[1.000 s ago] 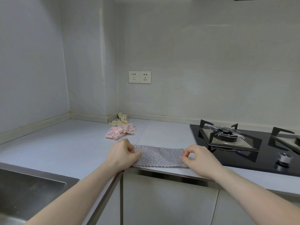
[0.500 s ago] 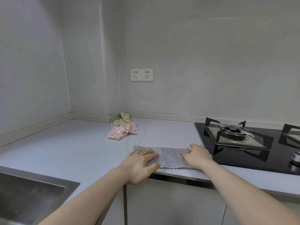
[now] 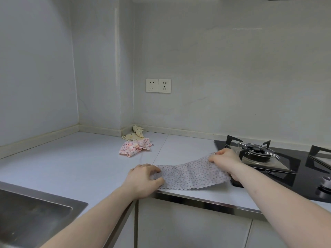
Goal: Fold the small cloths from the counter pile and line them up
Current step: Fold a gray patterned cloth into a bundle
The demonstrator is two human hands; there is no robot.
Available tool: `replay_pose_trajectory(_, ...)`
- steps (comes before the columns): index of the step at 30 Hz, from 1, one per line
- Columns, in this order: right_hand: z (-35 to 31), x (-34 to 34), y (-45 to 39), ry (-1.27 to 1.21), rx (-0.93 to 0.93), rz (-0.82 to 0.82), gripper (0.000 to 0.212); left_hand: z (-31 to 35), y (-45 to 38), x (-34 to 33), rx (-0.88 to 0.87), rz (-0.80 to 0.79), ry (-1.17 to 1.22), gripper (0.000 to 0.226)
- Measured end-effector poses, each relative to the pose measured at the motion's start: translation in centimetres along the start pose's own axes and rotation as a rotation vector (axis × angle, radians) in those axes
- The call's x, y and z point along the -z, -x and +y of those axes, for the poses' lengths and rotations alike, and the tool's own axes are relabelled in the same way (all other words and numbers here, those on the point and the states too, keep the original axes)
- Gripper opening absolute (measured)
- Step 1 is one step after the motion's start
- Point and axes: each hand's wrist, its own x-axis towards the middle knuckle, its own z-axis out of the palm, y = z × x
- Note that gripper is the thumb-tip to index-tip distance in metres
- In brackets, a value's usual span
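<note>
- Fingers of my left hand (image 3: pixel 143 179) pinch the dotted cloth (image 3: pixel 191 174) at its left end, on the counter (image 3: pixel 71 163) edge.
- My right hand (image 3: pixel 226 159) grips the right end, raised beside the stove (image 3: pixel 293 169).
- The cloth's long axis runs left-right, rising rightward.
- Pink cloth (image 3: pixel 135 148) and yellow cloth (image 3: pixel 134 135) lie crumpled toward the corner.

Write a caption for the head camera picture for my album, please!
Both hands, left hand and right hand, grip a dotted cloth at the counter edge, beside the stove.
</note>
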Motion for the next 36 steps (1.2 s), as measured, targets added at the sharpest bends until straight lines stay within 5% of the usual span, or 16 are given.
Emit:
replay_pose_trajectory(9, -4.5, -3.3, 2.4, -0.176, 0.055, -0.105, 0.020, 0.3, 0.2, 0.2, -0.016, 0.050, 0.252, 0.029)
replay_pose_trajectory(17, -6.4, -9.1, 4.2, -0.120, 0.151, -0.141, 0.016, 0.3, 0.2, 0.5, 0.010, 0.063, 0.332, 0.025)
replay_pose_trajectory(23, -6.2, -10.5, 5.1, -0.283, 0.031, -0.393, 0.018, 0.2, 0.0, 0.6, 0.030, 0.113, 0.330, 0.033)
replay_pose_trajectory(27, -5.0, -9.8, 4.3, -0.380, 0.151, -0.143, 0.011, 0.3, -0.2, 0.5, 0.075, 0.132, 0.316, 0.040)
replay_pose_trajectory(30, -2.5, -9.1, 3.5, -0.106, 0.364, 0.080, 0.014, 0.0, -0.2, 0.2, 0.066, 0.155, 0.282, 0.034)
replay_pose_trajectory(36, 1.1, -10.0, 3.1, 0.078, 0.322, -0.045, 0.045, 0.1, -0.3, 0.3, 0.082, 0.150, 0.304, 0.017)
